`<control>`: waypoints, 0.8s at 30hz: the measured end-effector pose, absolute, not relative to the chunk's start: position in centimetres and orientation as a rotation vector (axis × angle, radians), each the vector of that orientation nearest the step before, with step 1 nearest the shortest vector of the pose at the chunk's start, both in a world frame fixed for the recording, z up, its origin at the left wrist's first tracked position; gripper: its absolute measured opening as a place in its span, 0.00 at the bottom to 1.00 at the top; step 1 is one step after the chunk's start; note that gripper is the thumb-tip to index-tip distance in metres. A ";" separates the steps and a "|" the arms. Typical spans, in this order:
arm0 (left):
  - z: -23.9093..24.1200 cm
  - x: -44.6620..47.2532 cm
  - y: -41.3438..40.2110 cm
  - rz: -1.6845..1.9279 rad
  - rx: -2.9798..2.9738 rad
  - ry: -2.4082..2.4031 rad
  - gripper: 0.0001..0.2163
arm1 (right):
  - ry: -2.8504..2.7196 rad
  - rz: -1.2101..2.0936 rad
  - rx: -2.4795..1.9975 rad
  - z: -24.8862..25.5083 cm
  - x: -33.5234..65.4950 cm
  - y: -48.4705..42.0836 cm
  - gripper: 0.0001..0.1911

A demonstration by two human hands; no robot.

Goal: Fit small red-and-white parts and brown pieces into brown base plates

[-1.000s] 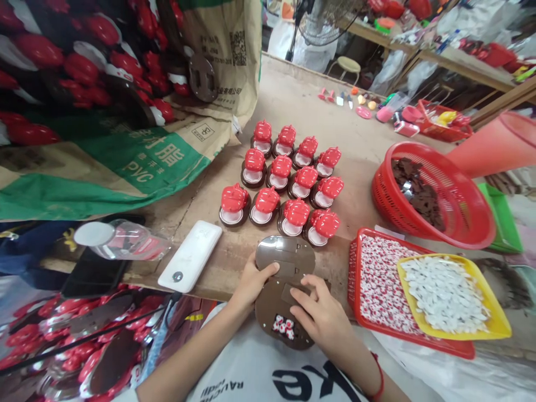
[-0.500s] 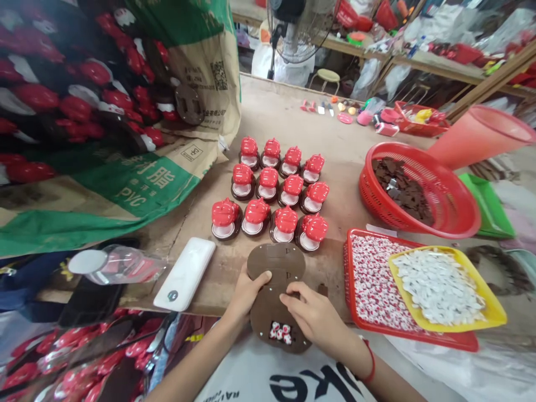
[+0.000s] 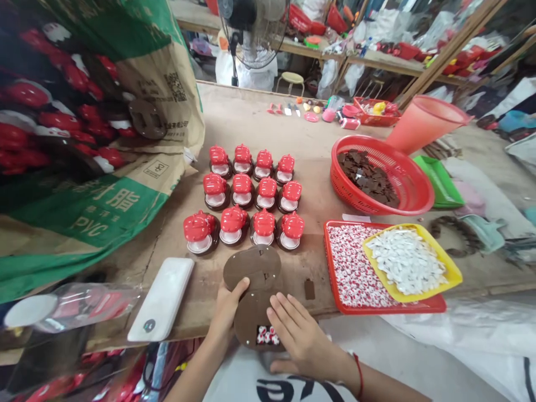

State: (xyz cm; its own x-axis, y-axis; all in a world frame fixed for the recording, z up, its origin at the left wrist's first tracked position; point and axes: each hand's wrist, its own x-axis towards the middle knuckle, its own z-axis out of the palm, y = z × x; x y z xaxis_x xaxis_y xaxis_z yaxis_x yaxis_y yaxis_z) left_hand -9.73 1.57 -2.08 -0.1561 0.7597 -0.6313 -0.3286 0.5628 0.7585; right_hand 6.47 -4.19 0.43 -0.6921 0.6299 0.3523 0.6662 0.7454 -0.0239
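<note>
Near the table's front edge, two brown rounded toy bases lie bottom-up, an upper base (image 3: 253, 265) and a lower base (image 3: 251, 312) nearer me. An opening in the lower one holds several small white-and-red dice-like pieces (image 3: 268, 335). My left hand (image 3: 226, 307) grips the left side where the bases meet, thumb on top. My right hand (image 3: 298, 338) lies over the lower base's right side, fingers stretched out together, partly covering the opening. To its right is a small brown plastic cover (image 3: 309, 289). Beyond the bases stand rows of red-topped toys (image 3: 263, 223).
At right sit a red tray (image 3: 347, 262) of small white-and-red pieces, a yellow tray (image 3: 454, 282) of white packets and a red basket (image 3: 422, 192) of brown pieces. A white phone (image 3: 161, 298), clear bottle (image 3: 84, 304) and large sack (image 3: 121, 206) are at left.
My right hand's bent fingers have straightened and come down over the lower base's right side, near the opening. My left hand keeps its grip. The view has shifted right.
</note>
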 end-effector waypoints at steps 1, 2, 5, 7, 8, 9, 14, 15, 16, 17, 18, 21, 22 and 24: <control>-2.2 -9.7 1.6 0.989 0.394 1.431 0.17 | -2.609 -0.165 -1.001 0.3 6.5 -4.2 0.28; -2.2 -9.7 1.6 0.984 0.394 1.429 0.16 | -2.603 -0.174 -0.999 0.0 6.5 -4.2 0.27; -2.4 -9.7 1.7 0.979 0.404 1.414 0.13 | -2.554 -0.168 -0.991 -0.7 6.3 -4.4 0.24; -2.5 -9.7 1.7 0.983 0.411 1.398 0.13 | -2.528 -0.145 -0.991 -1.2 6.1 -4.7 0.22; -2.5 -9.7 1.7 0.989 0.413 1.391 0.13 | -2.517 -0.127 -0.995 -1.3 6.1 -4.8 0.21; -2.5 -9.7 1.6 0.997 0.413 1.389 0.14 | -2.513 -0.093 -0.997 -1.3 6.1 -5.0 0.20; -2.4 -9.8 1.3 1.015 0.403 1.411 0.16 | -2.286 0.399 -1.101 -1.6 8.3 -4.9 0.30; -2.4 -9.8 1.2 1.013 0.400 1.419 0.17 | -2.128 0.458 -1.220 -1.9 9.0 -4.7 0.28; -2.3 -9.8 1.2 1.013 0.396 1.426 0.17 | -1.959 0.480 -1.361 -2.2 9.6 -4.3 0.24; -2.3 -9.9 1.1 1.011 0.392 1.433 0.18 | -1.829 0.479 -1.501 -2.7 10.1 -3.9 0.19; -2.3 -9.9 1.0 1.009 0.388 1.439 0.18 | -1.768 0.474 -1.625 -3.1 10.5 -3.4 0.15; -2.4 -10.1 0.8 1.007 0.385 1.446 0.18 | -1.970 0.462 -1.943 -4.6 10.6 -2.5 0.12; -2.4 -10.1 0.7 1.008 0.386 1.445 0.18 | -2.068 0.440 -2.047 -4.9 10.5 -2.3 0.13; -2.5 -10.2 0.5 1.015 0.389 1.441 0.19 | -2.161 0.392 -2.223 -5.5 10.0 -2.3 0.14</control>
